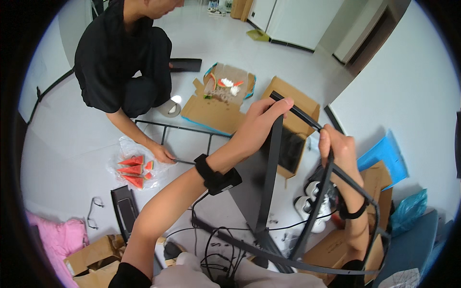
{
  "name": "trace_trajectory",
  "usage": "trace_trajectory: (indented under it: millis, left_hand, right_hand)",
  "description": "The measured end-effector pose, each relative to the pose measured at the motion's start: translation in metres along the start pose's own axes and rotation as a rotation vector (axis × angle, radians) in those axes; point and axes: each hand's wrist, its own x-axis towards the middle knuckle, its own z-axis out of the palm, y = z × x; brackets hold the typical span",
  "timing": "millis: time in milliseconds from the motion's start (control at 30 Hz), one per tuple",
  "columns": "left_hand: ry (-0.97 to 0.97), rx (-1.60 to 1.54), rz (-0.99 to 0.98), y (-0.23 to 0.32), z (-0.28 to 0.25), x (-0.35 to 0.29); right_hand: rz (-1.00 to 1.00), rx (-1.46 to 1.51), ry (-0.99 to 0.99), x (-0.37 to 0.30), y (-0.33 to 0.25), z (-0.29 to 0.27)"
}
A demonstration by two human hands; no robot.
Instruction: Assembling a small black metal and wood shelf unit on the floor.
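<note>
My left hand [259,125] is closed round the upper end of a black metal frame [307,117], where a flat black bar [272,177] runs down from it. Lower on the same structure, my right hand [338,144] grips a joint where several black bars meet. The frame is tilted in front of my body, above my legs. A dark flat panel [249,173] shows behind the bar, and I cannot tell whether it is joined to the frame. Both my wrists carry black straps.
A person [125,67] crouches at the far left, a hand on another black frame [211,139]. Watermelon slices [132,170] lie on plastic. Opened cardboard boxes [211,113] lie ahead. Shoes [312,206], black cables [225,249], glasses [93,211] and a blue box [384,158] surround me.
</note>
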Motion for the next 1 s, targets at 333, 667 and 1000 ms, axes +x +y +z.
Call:
trace_trajectory:
  millis: [333, 667, 1000]
  left_hand:
    - [0.223, 0.142, 0.269, -0.014, 0.036, 0.012]
    - [0.287, 0.304, 0.218, -0.027, 0.055, 0.03]
    - [0.322, 0.455, 0.261, -0.071, 0.091, 0.061]
  right_hand:
    - [0.208, -0.209, -0.11, -0.004, -0.028, -0.028]
    - [0.289, -0.382, -0.162, 0.002, -0.035, -0.035]
    - [0.361, -0.649, -0.399, 0.01, -0.053, -0.026]
